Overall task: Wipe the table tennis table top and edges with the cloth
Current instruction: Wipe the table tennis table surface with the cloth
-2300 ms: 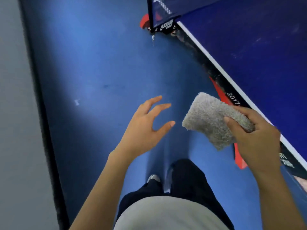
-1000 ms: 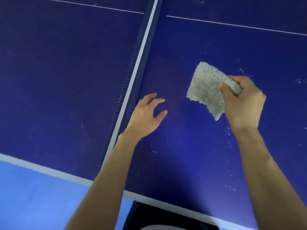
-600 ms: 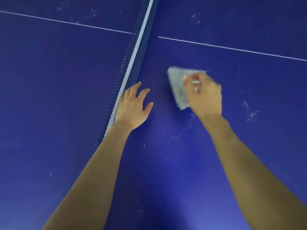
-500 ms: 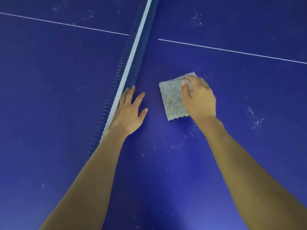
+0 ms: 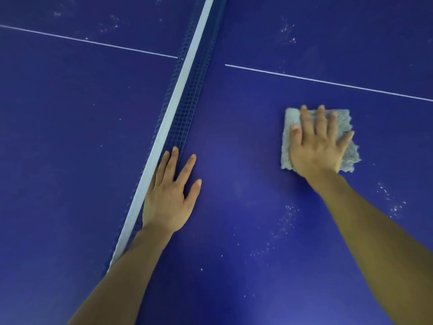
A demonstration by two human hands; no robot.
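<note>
The dark blue table tennis table top point(image 5: 234, 160) fills the view. A folded grey cloth point(image 5: 287, 146) lies flat on it, right of centre. My right hand point(image 5: 316, 146) presses down on the cloth with straight, spread fingers. My left hand point(image 5: 169, 193) rests flat on the table, fingers straight, right beside the foot of the net point(image 5: 187, 90). White dust specks point(image 5: 281, 231) dot the surface below and to the right of the cloth.
The net with its white top band runs from the top centre down to the lower left. A thin white centre line point(image 5: 328, 82) crosses both halves of the table behind the hands.
My right hand has slid the cloth to the right across the table, away from the net, and its fingers have spread flat on it. My left hand stays put beside the net.
</note>
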